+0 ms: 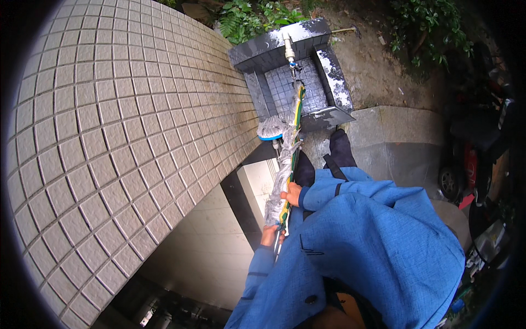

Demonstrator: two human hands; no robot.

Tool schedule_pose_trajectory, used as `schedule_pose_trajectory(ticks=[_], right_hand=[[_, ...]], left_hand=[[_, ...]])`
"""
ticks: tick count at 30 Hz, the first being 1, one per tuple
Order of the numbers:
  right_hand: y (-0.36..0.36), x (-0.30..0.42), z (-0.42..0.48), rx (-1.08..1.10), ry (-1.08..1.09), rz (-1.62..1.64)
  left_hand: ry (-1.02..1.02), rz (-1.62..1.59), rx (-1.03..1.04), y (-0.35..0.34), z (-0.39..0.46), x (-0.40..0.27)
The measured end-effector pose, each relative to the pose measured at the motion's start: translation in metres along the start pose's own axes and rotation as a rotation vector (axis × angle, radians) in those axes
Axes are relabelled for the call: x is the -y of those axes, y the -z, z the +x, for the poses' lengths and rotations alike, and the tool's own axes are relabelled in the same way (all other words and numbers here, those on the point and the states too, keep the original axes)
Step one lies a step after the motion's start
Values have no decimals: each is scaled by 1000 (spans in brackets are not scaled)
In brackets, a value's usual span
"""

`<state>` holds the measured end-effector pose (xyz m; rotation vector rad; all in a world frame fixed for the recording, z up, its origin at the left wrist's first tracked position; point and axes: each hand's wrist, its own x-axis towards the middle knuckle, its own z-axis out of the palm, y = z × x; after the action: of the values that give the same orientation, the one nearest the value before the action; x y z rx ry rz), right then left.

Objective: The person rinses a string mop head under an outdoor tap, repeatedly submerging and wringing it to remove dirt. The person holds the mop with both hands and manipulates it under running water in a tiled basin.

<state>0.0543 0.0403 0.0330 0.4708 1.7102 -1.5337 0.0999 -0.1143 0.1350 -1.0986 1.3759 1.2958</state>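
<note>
A long grey, wet-looking mop head (284, 164) with a green and yellow edge stretches from under the tap down to my hands. My left hand (269, 236) is closed around its near end, where thin metal rods (277, 246) run on toward my body. Farther up, my right hand (291, 194) grips the edge of the mop head. Its far end lies below the tap (292, 66), inside a dark tiled basin (252, 84). A second mop head (271, 127), round with grey strands and a blue rim, is at the basin's near left corner.
A wall of beige tiles (135, 123) rises close on the left. Green plants (250, 20) grow behind the basin, with bare soil (365, 74) to its right. Paving slabs (394, 140) lie at the right, and a dark wheel (449, 181) stands beyond them.
</note>
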Motion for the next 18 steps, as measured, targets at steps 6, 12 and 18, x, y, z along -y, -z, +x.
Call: schedule_pose_trajectory(ticks=[6, 12, 18], right_hand=[[-12, 15, -19, 13, -55, -118], [-19, 35, -43, 176, -112, 1], [-31, 46, -57, 134, -124, -78]], left_hand=[[-103, 7, 69, 21, -11, 11], [115, -53, 42, 36, -36, 9], [100, 72, 14, 51, -48, 13]])
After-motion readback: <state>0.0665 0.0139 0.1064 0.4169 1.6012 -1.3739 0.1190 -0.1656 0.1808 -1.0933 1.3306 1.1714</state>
